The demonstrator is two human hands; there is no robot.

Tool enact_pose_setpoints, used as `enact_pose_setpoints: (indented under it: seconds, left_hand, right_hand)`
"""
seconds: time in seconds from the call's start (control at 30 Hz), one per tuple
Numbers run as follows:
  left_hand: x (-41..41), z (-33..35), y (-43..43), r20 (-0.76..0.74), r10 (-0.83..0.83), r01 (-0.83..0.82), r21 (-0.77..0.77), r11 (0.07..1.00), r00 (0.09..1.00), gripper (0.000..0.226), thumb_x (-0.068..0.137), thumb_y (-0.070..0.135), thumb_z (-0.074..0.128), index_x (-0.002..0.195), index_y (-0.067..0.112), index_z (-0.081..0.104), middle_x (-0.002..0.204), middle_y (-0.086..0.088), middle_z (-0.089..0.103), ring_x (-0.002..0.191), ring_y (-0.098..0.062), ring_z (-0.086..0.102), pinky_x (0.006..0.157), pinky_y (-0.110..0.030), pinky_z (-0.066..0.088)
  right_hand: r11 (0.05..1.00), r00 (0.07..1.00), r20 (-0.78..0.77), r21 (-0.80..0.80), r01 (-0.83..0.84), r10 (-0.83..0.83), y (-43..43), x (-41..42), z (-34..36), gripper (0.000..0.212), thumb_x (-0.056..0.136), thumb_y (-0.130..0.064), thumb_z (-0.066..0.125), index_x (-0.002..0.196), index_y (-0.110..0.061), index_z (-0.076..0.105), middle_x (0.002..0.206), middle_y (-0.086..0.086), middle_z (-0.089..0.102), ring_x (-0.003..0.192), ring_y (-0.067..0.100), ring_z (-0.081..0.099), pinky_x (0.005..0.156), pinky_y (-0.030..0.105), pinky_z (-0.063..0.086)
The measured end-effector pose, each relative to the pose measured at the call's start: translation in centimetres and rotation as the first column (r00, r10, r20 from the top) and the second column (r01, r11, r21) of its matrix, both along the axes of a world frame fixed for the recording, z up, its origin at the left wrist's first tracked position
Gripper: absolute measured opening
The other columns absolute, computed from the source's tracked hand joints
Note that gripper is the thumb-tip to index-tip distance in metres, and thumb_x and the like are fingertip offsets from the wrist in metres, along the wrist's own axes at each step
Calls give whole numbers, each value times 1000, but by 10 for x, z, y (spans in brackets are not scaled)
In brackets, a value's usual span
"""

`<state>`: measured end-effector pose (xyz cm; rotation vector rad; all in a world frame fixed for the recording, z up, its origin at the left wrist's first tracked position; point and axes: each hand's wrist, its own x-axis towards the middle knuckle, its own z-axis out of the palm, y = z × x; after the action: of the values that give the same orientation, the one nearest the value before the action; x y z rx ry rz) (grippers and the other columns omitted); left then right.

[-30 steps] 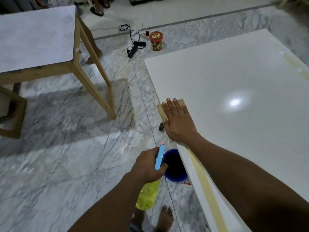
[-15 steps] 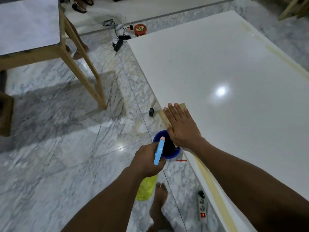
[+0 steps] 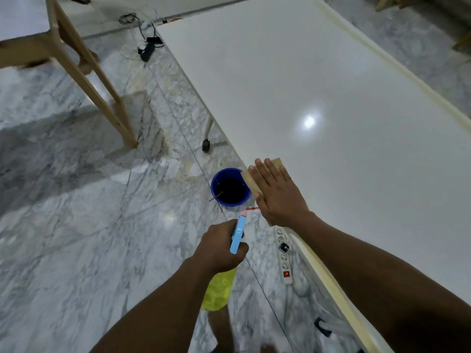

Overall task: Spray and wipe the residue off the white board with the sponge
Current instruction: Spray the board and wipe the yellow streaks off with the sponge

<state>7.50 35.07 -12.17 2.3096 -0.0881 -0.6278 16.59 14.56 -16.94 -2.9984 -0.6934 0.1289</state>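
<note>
A large white board (image 3: 318,80) lies flat, filling the right of the view, with yellowish residue strips along its edges. A tan sponge (image 3: 251,183) sits on the board's near left edge. My right hand (image 3: 279,194) presses flat on the sponge with straight fingers. My left hand (image 3: 220,247) grips a spray bottle (image 3: 219,289) with a yellow body and a light blue head, held over the floor left of the board, nozzle pointing away from me.
A blue bucket (image 3: 230,187) stands on the marble floor right beside the sponge. A white power strip (image 3: 284,256) with cables lies under the board's edge. A wooden table leg (image 3: 102,87) stands at the left. A board caster (image 3: 206,145) and black cables (image 3: 147,49) are farther back.
The view has shifted back along the board. My right hand has slid the sponge toward me along the left edge, now level with the bucket. The left hand keeps its hold on the bottle.
</note>
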Motion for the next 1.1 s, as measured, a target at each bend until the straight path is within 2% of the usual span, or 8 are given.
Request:
enact_pose_setpoints:
  seconds: [0.2,0.33,0.7,1.1]
  left_hand:
    - [-47,1,-31,25,-40,40,21,999,999,14,80,22,67,90,15,61,83,-4,69,76,-25,65,71,-41,56]
    - [-90,4,-53,33,-59,58,37,998,998,23,73,32,60,89,17,61,82,-2,69,76,-24,65,72,-42,56]
    - [-248,6,-134,-4,-97,97,48,994,995,14,79,28,67,90,21,61,85,0,69,78,-22,67,76,-41,58]
    - [-373,8,-210,83,-167,162,59,985,983,13,83,21,68,93,14,64,85,-4,69,78,-25,66,75,-44,57]
  right_hand:
    - [1000,1000,-7,-8,15,-15,-30,-63,-2,66,101,-39,28,159,-17,4,167,6,0,154,24,-7,123,51,9]
    - [1000,1000,0,-1,31,-31,-54,-114,0,65,102,-38,29,159,-17,5,167,6,0,154,24,-8,124,50,7]
    - [998,998,-17,-2,57,-57,-143,-294,9,66,98,-38,24,159,-15,10,167,7,4,154,25,-3,123,52,11]
    - [996,996,-13,-11,90,-90,-223,-449,12,66,98,-37,25,159,-16,10,167,7,3,154,25,-3,123,51,10]
